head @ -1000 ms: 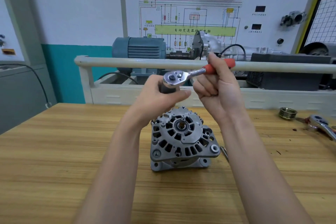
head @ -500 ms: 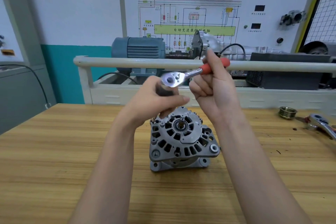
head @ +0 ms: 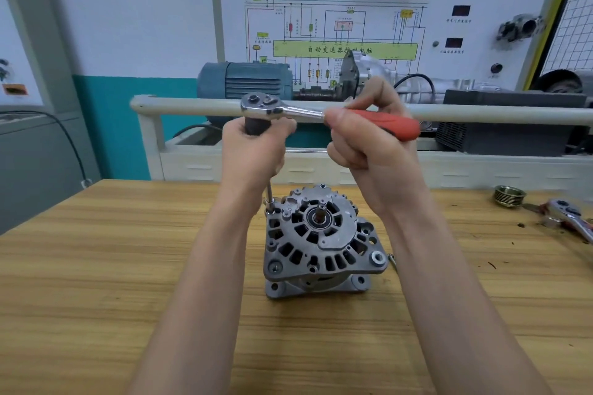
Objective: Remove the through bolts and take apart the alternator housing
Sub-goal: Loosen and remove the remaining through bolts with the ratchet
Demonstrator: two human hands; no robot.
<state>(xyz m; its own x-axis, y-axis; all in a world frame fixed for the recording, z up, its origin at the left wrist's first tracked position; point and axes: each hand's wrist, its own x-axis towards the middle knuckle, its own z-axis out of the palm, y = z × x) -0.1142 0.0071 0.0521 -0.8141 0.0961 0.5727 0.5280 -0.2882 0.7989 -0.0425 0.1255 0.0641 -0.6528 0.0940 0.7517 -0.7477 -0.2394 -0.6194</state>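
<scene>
Item: alternator [head: 321, 244], upright on the bench [head: 96, 266], shaft end up, directly below my hands.

Tool: ratchet [head: 276, 107] with extension [head: 269, 194]. Long axis of the extension near vertical, its tip on a bolt [head: 269, 211] at the housing's upper-left rim; seating looks engaged, though the socket is too small to confirm.

Left hand [head: 253, 154]: clenched round the extension just under the ratchet head, nearer the bolt, steadying.

Right hand [head: 369, 144]: grasping the red handle, which runs horizontally rightward. The bolt lies straight down from my left grip, so the swing must stay level.
</scene>
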